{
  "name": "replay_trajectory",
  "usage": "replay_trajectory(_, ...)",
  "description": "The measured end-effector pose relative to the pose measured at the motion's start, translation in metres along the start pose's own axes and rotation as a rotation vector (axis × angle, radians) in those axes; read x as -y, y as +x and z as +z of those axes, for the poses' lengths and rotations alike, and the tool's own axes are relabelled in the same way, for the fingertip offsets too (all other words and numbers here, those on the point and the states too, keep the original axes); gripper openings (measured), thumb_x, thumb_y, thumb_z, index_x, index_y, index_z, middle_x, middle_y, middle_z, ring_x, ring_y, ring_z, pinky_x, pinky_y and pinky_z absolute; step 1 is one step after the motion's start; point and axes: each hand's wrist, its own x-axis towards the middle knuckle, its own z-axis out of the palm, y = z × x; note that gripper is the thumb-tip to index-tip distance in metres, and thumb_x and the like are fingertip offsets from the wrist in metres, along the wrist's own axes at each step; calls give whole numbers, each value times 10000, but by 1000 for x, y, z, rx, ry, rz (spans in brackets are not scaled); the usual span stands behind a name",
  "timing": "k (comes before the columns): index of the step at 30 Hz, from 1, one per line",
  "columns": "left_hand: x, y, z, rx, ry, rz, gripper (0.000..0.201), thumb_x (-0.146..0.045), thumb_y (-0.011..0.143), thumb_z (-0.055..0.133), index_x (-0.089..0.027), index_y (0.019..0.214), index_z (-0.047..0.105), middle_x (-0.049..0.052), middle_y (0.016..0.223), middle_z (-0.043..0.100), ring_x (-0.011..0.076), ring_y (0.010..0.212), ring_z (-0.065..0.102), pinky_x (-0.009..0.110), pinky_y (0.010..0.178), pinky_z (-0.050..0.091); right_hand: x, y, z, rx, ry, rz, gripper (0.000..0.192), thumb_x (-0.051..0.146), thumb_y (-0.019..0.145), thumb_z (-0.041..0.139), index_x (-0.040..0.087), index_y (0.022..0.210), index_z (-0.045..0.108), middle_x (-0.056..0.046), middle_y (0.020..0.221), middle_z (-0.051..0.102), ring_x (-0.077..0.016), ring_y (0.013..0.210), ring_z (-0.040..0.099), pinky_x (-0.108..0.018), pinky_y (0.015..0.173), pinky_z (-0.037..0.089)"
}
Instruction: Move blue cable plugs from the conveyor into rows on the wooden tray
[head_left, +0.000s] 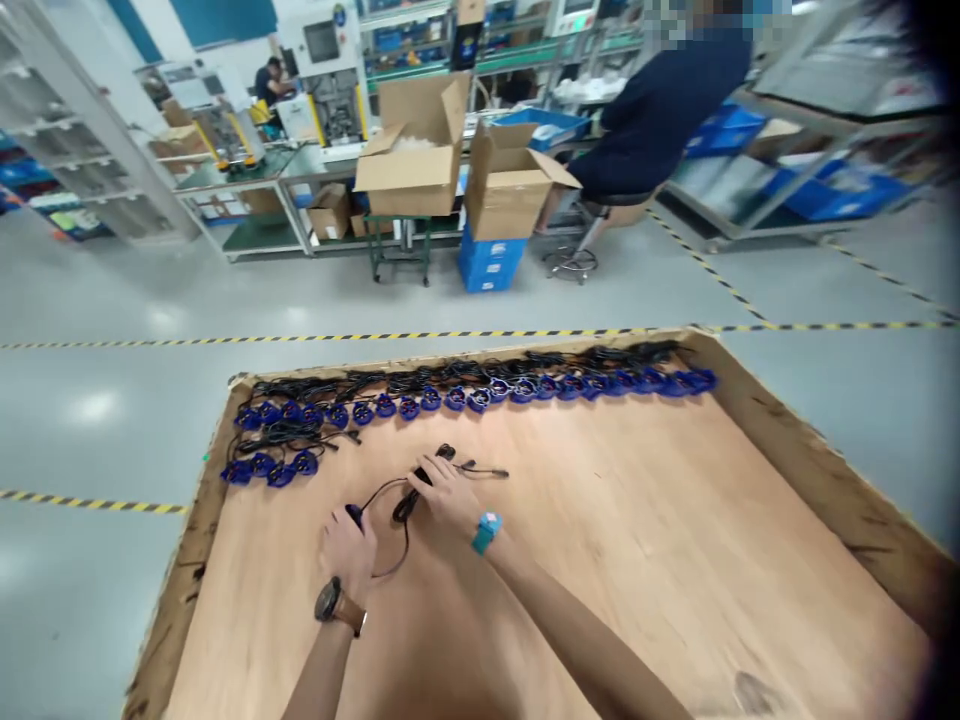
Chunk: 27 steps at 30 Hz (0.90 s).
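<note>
My left hand (347, 545), with a watch at its wrist, is closed around a dark blue part (355, 514) that mostly hides under the fingers. To its right, my right hand (445, 490) grips a bundled black cable (405, 507); a blue-green band circles that wrist. One strand of the cable runs between both hands, and a loose end pokes out past the right fingers. Beyond them, blue round parts (409, 406) with coiled black cables (465, 375) form a long row along the far wall. Several more blue parts (280, 472) lie at the left.
A wooden crate with low walls (780, 430) surrounds the plywood floor (615, 520). Past it are open cardboard boxes (412, 165), blue bins (491, 262), a person seated on a stool (577, 262), another person at a machine, and a wheeled rack (795, 200) at right.
</note>
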Motion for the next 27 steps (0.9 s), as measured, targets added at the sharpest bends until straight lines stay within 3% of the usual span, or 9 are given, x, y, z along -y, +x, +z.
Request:
replay_trajectory(3, 30, -7, -1, 4, -1, -89, 382, -475, 967, 419, -121, 1058, 533, 163, 1023, 628, 310, 931, 644, 383, 695, 452, 16, 5, 2, -23, 47, -130, 440, 74, 895, 454, 136, 1298, 620, -157, 1200, 608, -281, 1172, 478, -470, 1009, 454)
replay_trajectory(6, 47, -12, 0, 22, -3, -130, 381, -474, 968, 412, -120, 1046, 530, 158, 1028, 622, 304, 901, 652, 388, 676, 462, 13, 6, -12, 8, 85, -182, 430, 86, 911, 422, 122, 1291, 621, -148, 1080, 636, -262, 1033, 515, -449, 896, 488)
replay_trajectory(10, 66, -17, 3, 0, -29, -69, 467, -506, 964, 401, -78, 1073, 553, 183, 1055, 623, 325, 933, 647, 424, 738, 507, 2, 17, -20, 101, 2, -150, 442, 114, 895, 458, 138, 1304, 624, -164, 1138, 627, -293, 1094, 516, -484, 923, 465)
replay_trajectory(12, 82, -22, 2, -80, -80, 106, 545, -519, 957, 417, -46, 1199, 541, 233, 1227, 593, 358, 1124, 596, 473, 906, 498, 0, 24, -13, 130, -74, -169, 488, 90, 870, 470, 101, 1343, 586, -188, 1286, 582, -323, 1243, 454, -516, 1043, 401)
replay_trajectory(14, 101, -29, 1, -117, -122, 401, 626, -515, 951, 436, -64, 1385, 451, 234, 1447, 478, 362, 1352, 449, 505, 1078, 413, -1, 30, -5, 158, -129, -261, 534, 70, 861, 462, 84, 1390, 532, -189, 1402, 518, -337, 1345, 376, -541, 1125, 316)
replay_trajectory(16, 118, -38, 1, -79, -112, 698, 708, -534, 933, 468, -129, 1502, 347, 196, 1579, 342, 354, 1477, 287, 536, 1156, 330, -4, 34, 3, 212, -134, -380, 547, 90, 877, 461, 107, 1422, 495, -174, 1400, 524, -331, 1323, 405, -551, 1121, 312)
replay_trajectory(18, 129, -45, 6, -60, -62, 860, 760, -555, 914, 497, -161, 1536, 311, 180, 1627, 251, 369, 1514, 195, 567, 1170, 298, -10, 38, 7, 283, -119, -445, 547, 114, 893, 462, 127, 1440, 471, -166, 1306, 576, -310, 1201, 493, -517, 1038, 396)
replay_trajectory(22, 117, -44, 31, -178, -14, 840, 736, -535, 928, 494, -118, 1517, 349, 193, 1600, 314, 364, 1505, 231, 557, 1145, 347, -20, 56, 16, 309, -78, -336, 524, 66, 912, 408, 139, 1426, 475, -145, 1143, 604, -260, 1017, 544, -422, 887, 482)
replay_trajectory(27, 48, -15, 57, -258, -105, 615, 667, -400, 960, 473, -79, 1523, 317, 217, 1586, 327, 368, 1507, 220, 573, 1157, 357, -5, 112, 26, 232, 185, -28, 432, 181, 985, 391, 152, 1407, 477, -139, 1133, 568, -243, 1036, 536, -397, 915, 512)
